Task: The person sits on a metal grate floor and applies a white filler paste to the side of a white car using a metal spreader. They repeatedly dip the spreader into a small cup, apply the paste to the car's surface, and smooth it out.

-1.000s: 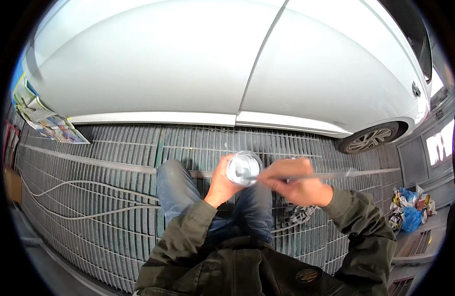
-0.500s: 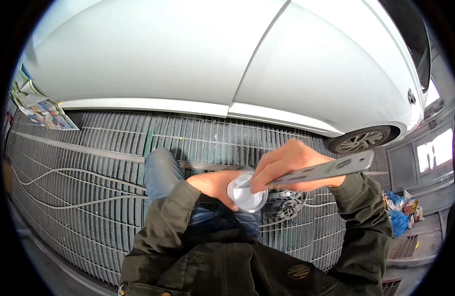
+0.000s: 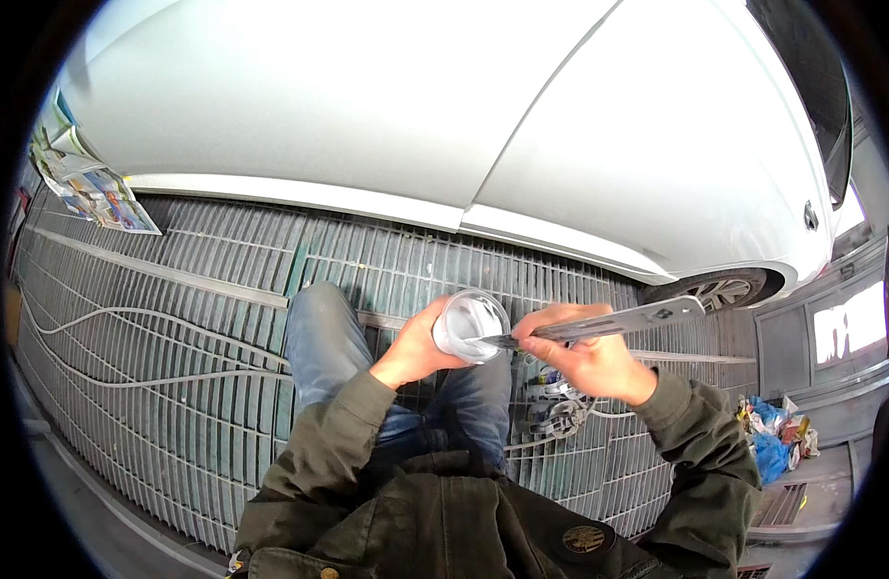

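Note:
A clear plastic cup (image 3: 454,345) with pale, whitish stuff inside is held over my knees. My left hand (image 3: 411,349) is wrapped round its left side. From the right, my right hand (image 3: 593,361) grips a flat grey mixing stick (image 3: 647,317) between thumb and fingers. The stick's lower end reaches into the cup, while its broad end with a hole points up to the right. Beyond my hands stands the white car (image 3: 319,106), its side panels and lower sill facing me.
Slatted metal grating (image 3: 203,338) forms the floor, with a grey hose (image 3: 155,314) lying across it. Grey and black equipment (image 3: 560,413) of unclear kind sits by my right knee. Printed paper (image 3: 102,193) hangs at the car's left; crumpled rubbish (image 3: 774,439) lies at right.
The cup has moved away from my body and slightly left. My right hand has shifted down and right round the stick, whose end is still in the cup.

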